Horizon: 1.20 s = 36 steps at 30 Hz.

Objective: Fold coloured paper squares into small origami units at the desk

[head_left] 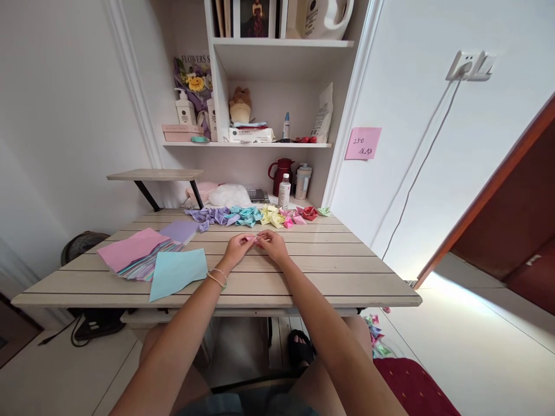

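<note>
Over the middle of the slatted desk, a small piece of folded pink paper [251,238] is pinched between both my hands. My left hand [236,249], with bracelets at its wrist, grips its left side. My right hand [274,245] closes on the right side, and its fingers hide part of the paper. Just beyond lies a row of folded paper pieces: purple ones [210,216], blue ones [248,216], yellow ones [273,216], pink ones [295,218], a red one [309,213] and a green one [324,211].
Left on the desk [338,277] are a fanned stack of coloured sheets [150,263], a pink sheet [130,247], a light blue sheet [178,271] and a purple sheet [181,231]. A bottle [284,192], a red jug [282,175] and a tumbler [302,181] stand behind. A raised shelf [154,174] overhangs the back left.
</note>
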### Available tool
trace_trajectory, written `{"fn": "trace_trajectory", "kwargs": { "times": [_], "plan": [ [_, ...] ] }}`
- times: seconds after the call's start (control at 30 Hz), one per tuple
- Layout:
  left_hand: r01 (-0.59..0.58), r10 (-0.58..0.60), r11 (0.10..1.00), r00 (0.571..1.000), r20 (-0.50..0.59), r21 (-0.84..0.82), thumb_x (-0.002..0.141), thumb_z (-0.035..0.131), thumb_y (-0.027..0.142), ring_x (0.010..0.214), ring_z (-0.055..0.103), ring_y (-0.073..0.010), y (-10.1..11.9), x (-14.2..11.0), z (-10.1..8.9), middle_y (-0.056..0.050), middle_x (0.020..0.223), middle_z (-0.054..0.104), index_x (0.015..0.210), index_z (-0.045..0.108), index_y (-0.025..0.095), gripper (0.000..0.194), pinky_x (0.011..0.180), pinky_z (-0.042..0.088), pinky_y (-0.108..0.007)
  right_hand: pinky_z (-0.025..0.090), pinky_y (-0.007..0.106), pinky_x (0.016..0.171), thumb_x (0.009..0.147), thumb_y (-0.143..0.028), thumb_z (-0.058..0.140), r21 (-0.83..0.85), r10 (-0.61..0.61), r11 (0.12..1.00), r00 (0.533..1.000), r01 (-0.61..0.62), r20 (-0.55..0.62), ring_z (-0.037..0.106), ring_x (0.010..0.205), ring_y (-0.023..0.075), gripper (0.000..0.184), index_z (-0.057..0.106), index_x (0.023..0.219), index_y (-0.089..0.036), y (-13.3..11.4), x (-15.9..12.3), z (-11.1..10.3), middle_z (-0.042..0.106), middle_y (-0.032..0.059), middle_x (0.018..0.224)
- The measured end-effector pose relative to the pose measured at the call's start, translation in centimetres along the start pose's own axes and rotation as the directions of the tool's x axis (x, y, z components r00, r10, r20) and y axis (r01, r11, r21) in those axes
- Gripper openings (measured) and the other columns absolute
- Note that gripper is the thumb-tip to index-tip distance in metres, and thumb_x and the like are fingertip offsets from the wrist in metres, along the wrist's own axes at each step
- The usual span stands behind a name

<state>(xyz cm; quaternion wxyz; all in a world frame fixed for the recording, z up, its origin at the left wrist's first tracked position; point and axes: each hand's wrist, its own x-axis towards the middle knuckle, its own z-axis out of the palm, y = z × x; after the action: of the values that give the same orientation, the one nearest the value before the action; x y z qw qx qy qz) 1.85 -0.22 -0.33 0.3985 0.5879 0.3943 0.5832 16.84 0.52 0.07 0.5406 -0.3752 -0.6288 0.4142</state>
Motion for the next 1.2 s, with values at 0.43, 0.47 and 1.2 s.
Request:
{"fn": "trace_trajectory", "kwargs": {
  "times": [0.43, 0.47, 1.2],
  "plan": [
    [0.009, -0.014, 0.999, 0.997, -0.082, -0.051, 0.059, 0.076, 0.031, 0.069, 0.064, -0.0165, 0.5, -0.1, 0.1, -0.006, 0.074, 0.068, 0.085, 0.065, 0.014, 0.033, 0.071, 0.050, -0.031, 0.047, 0.029, 0.067, 0.076, -0.026, 0.056, -0.285, -0.143, 0.946, 0.988, 0.154, 0.060, 0.059, 0.063, 0.0149, 0.024, 0.067, 0.096, -0.022, 0.0, 0.1, -0.5, 0.069, 0.0013, 0.072],
    [0.012, -0.017, 0.998, 0.995, -0.094, -0.057, 0.058, 0.076, 0.032, 0.066, 0.063, -0.0156, 0.5, 0.0, 0.0, -0.005, 0.071, 0.068, 0.085, 0.064, 0.014, 0.034, 0.068, 0.050, -0.029, 0.046, 0.028, 0.067, 0.076, -0.026, 0.055, -0.289, -0.147, 0.944, 0.987, 0.159, 0.063, 0.058, 0.061, 0.0145, 0.025, 0.067, 0.097, -0.022, 0.0, 0.1, -0.5, 0.068, 0.0011, 0.070],
    [0.108, -0.113, 0.993, 0.986, -0.119, -0.052, 0.052, 0.080, 0.039, 0.055, 0.057, -0.0109, 0.8, -0.4, 0.1, -0.002, 0.063, 0.063, 0.071, 0.060, 0.013, 0.038, 0.053, 0.045, -0.022, 0.051, 0.028, 0.067, 0.069, -0.024, 0.055, -0.056, -0.095, 0.994, 0.995, 0.094, -0.014, 0.062, 0.069, 0.0152, 0.014, 0.064, 0.079, -0.018, -0.1, 0.1, 0.0, 0.067, 0.0030, 0.076]
  ]
}}
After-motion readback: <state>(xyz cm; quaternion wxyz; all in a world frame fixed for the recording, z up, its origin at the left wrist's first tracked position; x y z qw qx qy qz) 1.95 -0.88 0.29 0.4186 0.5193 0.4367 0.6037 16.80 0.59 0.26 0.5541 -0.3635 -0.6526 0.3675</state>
